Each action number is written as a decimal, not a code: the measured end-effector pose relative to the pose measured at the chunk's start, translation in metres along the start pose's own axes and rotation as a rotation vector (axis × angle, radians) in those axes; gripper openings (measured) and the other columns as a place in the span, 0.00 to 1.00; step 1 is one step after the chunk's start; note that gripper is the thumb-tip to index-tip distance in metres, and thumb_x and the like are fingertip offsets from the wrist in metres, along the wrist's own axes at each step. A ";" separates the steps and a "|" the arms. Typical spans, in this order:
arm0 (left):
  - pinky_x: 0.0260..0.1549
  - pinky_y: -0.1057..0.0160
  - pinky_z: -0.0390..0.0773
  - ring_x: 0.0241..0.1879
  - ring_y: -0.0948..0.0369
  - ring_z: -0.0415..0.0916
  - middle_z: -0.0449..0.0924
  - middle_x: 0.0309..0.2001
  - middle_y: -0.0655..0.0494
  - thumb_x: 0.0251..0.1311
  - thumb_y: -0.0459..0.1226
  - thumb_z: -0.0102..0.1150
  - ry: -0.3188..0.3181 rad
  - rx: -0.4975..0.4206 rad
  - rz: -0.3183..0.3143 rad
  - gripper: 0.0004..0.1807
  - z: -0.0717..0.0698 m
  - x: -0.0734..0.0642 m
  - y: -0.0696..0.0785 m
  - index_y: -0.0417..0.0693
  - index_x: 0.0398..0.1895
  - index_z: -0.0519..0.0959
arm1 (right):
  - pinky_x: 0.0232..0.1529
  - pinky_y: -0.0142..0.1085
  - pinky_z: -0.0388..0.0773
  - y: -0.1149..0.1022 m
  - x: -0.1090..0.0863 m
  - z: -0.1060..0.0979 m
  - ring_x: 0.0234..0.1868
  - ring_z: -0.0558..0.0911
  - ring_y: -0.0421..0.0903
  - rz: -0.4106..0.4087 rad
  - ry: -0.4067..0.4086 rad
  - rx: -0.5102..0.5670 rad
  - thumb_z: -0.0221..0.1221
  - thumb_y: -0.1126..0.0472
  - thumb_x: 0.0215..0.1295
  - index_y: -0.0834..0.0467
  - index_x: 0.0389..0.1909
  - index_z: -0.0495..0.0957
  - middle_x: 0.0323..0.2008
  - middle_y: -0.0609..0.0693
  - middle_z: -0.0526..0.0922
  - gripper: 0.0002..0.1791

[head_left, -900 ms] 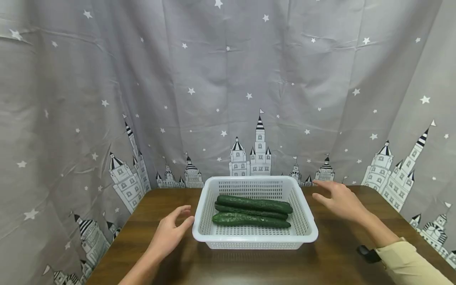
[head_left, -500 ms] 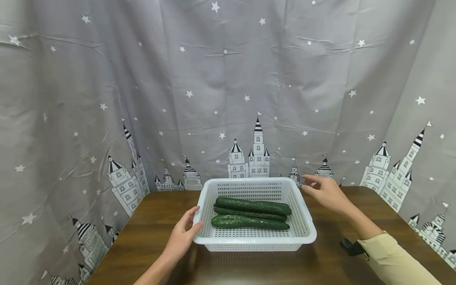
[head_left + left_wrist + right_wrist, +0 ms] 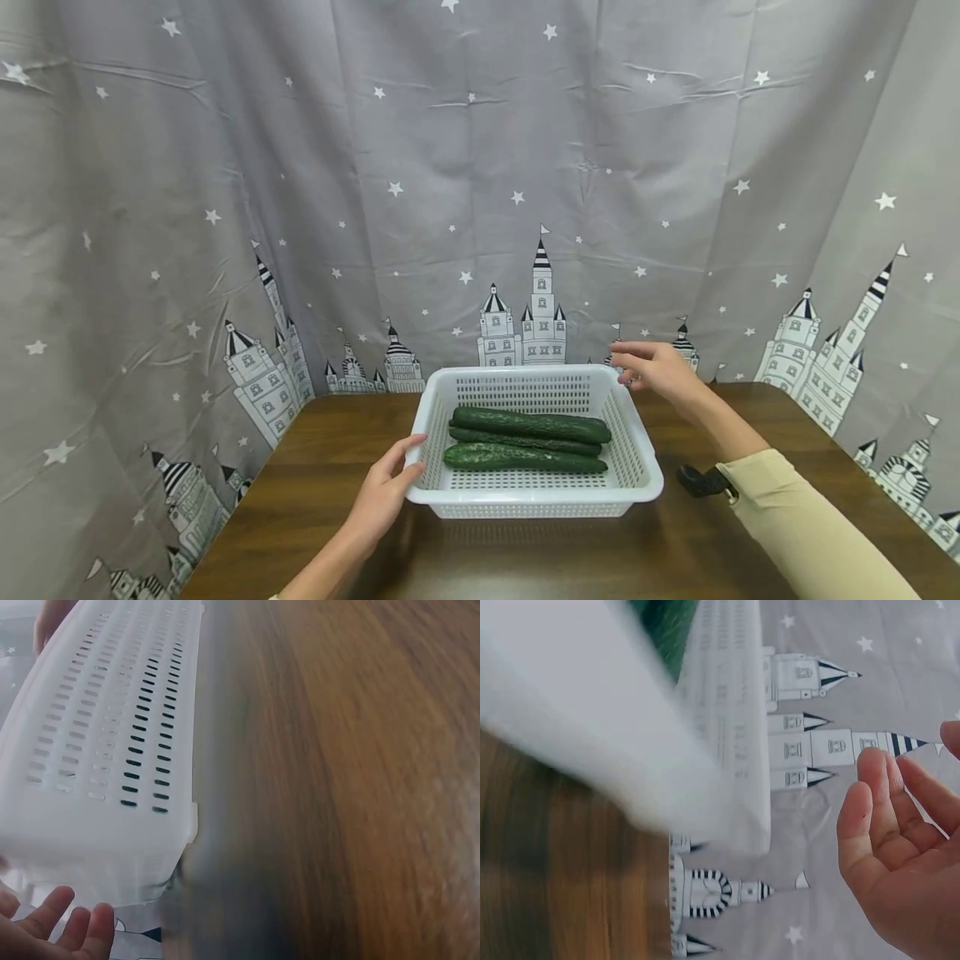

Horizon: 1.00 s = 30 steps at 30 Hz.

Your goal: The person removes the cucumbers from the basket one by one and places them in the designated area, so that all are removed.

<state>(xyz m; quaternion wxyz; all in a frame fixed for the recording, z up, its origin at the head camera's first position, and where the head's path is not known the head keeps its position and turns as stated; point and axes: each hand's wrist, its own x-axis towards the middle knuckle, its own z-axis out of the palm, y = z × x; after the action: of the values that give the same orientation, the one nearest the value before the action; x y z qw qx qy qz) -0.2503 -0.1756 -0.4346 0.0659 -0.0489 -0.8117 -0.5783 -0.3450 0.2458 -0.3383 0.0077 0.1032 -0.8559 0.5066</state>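
A white perforated plastic basket [image 3: 540,496] stands on the table with three dark green cucumbers inside: one at the back [image 3: 532,423], one in the middle [image 3: 525,441] and a front one [image 3: 525,457]. At the basket's left rim is my left hand [image 3: 381,487], thumb and fingertips overlapping the edge in the head view. In the left wrist view its fingers [image 3: 96,930] lie loose and spread beside the basket's end wall. My right hand [image 3: 660,371] hovers over the back right corner, holding nothing; the right wrist view shows its fingers apart from the basket.
The brown wooden table [image 3: 322,467] extends on both sides and in front of the basket. Behind it hangs a grey curtain [image 3: 420,125] printed with stars and castles. A black device [image 3: 701,481] sits at my right wrist, below a pale yellow sleeve [image 3: 795,508].
My left hand has moved right, from beside the basket to its left rim. My right hand has moved left and up to the back right corner. The cucumbers keep their places in the basket.
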 end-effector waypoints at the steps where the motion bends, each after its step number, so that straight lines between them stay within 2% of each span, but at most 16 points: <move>1: 0.53 0.58 0.74 0.61 0.47 0.75 0.73 0.67 0.39 0.70 0.32 0.53 0.006 0.010 0.002 0.23 0.000 0.000 0.001 0.46 0.68 0.72 | 0.49 0.43 0.82 -0.002 0.004 0.001 0.49 0.84 0.56 0.012 -0.013 0.034 0.57 0.46 0.73 0.56 0.68 0.73 0.58 0.63 0.80 0.28; 5: 0.54 0.56 0.73 0.61 0.48 0.75 0.72 0.67 0.40 0.70 0.33 0.53 0.029 0.045 0.008 0.24 0.001 0.000 0.006 0.48 0.68 0.72 | 0.54 0.47 0.80 -0.012 0.018 0.009 0.50 0.83 0.53 0.037 -0.052 0.135 0.55 0.47 0.75 0.58 0.68 0.72 0.57 0.59 0.81 0.28; 10: 0.55 0.52 0.74 0.61 0.47 0.75 0.71 0.68 0.39 0.70 0.33 0.52 0.018 0.055 -0.008 0.24 0.001 -0.002 0.008 0.47 0.69 0.71 | 0.45 0.37 0.81 -0.019 0.029 0.018 0.46 0.83 0.49 0.056 -0.089 0.243 0.55 0.51 0.75 0.61 0.68 0.71 0.47 0.49 0.83 0.27; 13: 0.54 0.51 0.76 0.61 0.46 0.75 0.70 0.69 0.37 0.70 0.32 0.52 0.007 0.052 -0.010 0.25 0.001 -0.004 0.008 0.44 0.70 0.70 | 0.45 0.36 0.80 -0.021 0.034 0.023 0.46 0.83 0.48 0.072 -0.109 0.291 0.55 0.52 0.76 0.62 0.68 0.71 0.44 0.44 0.83 0.27; 17: 0.52 0.52 0.76 0.60 0.46 0.74 0.71 0.66 0.36 0.70 0.32 0.52 0.017 0.086 -0.004 0.25 0.001 -0.003 0.009 0.44 0.70 0.71 | 0.49 0.41 0.79 -0.023 0.042 0.030 0.44 0.82 0.46 0.085 -0.121 0.316 0.54 0.50 0.76 0.61 0.69 0.71 0.44 0.44 0.83 0.27; 22: 0.54 0.50 0.70 0.59 0.48 0.65 0.71 0.61 0.38 0.70 0.35 0.54 0.037 0.148 -0.037 0.26 0.001 -0.005 0.011 0.49 0.71 0.71 | 0.43 0.38 0.76 -0.021 0.053 0.042 0.38 0.80 0.44 0.112 -0.132 0.363 0.55 0.51 0.75 0.60 0.67 0.72 0.43 0.46 0.83 0.26; 26: 0.55 0.48 0.69 0.61 0.47 0.64 0.70 0.61 0.38 0.70 0.35 0.54 0.039 0.160 -0.044 0.25 0.001 -0.008 0.011 0.49 0.71 0.71 | 0.39 0.36 0.73 -0.019 0.061 0.051 0.34 0.80 0.42 0.148 -0.143 0.404 0.57 0.53 0.75 0.61 0.67 0.72 0.40 0.44 0.84 0.26; 30: 0.57 0.46 0.68 0.61 0.47 0.63 0.70 0.62 0.38 0.70 0.35 0.54 0.042 0.154 -0.039 0.25 0.001 -0.009 0.011 0.49 0.70 0.72 | 0.40 0.36 0.72 -0.016 0.068 0.060 0.34 0.79 0.42 0.190 -0.129 0.430 0.59 0.54 0.73 0.60 0.65 0.73 0.39 0.44 0.84 0.24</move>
<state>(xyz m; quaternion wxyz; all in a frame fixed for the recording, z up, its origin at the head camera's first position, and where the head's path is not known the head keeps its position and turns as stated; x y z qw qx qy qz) -0.2397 -0.1711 -0.4262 0.0750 -0.0157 -0.8529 -0.5164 -0.4029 0.1744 -0.3454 -0.1169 0.0538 -0.7329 0.6680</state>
